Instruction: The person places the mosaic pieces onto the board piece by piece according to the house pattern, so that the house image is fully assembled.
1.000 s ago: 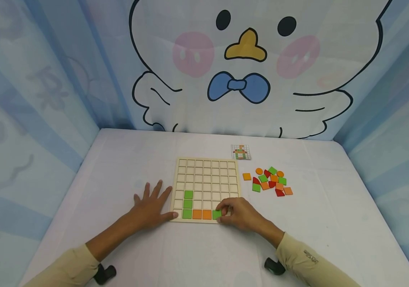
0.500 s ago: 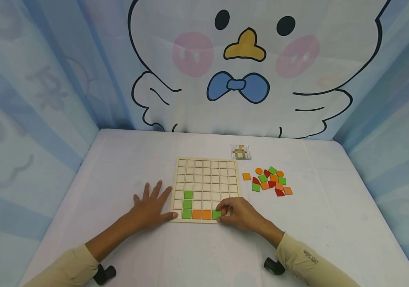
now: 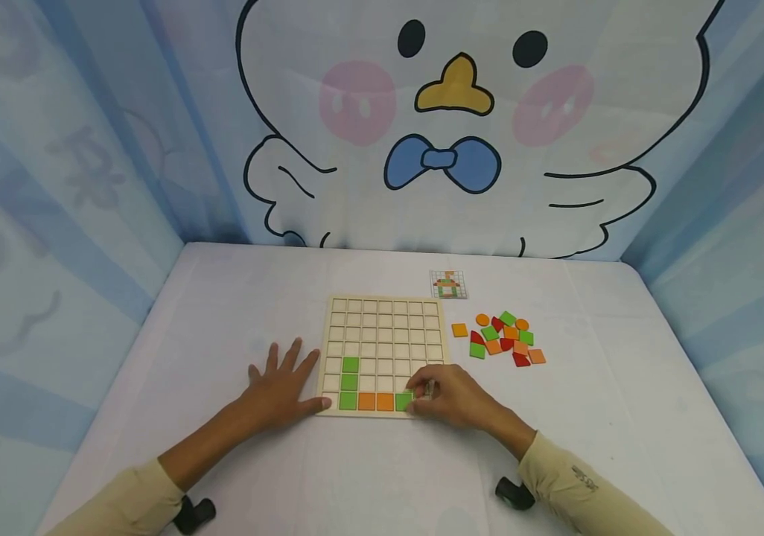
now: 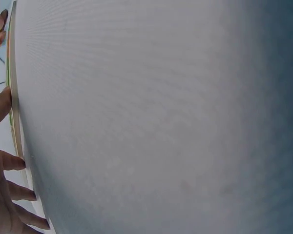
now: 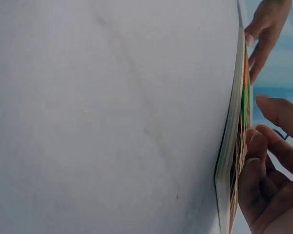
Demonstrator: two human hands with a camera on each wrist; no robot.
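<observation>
The light wooden grid board [image 3: 384, 334] lies flat on the table. Its front row holds a green square tile [image 3: 348, 401], two orange tiles [image 3: 376, 402] and another green square tile [image 3: 403, 402]. More green tiles [image 3: 350, 374] run up the second column. My left hand [image 3: 280, 391] is spread out, its thumb on the board's front-left corner and a fingertip at the left edge. My right hand [image 3: 454, 398] hovers at the front right, fingertips beside the right green tile. In the right wrist view, its thumb [image 5: 278, 111] stands apart from the bent fingers, with nothing seen between.
Right of the board lies a loose group of red, green and orange pieces [image 3: 511, 333], with one orange square [image 3: 459, 330] nearer the board. Behind the board's right corner is a small pattern card [image 3: 448, 284]. A printed curtain [image 3: 445, 216] hangs behind the table.
My right hand has eased slightly to the right, its fingertips uncovering a bit more of the right green tile. My left hand stays at the board's corner.
</observation>
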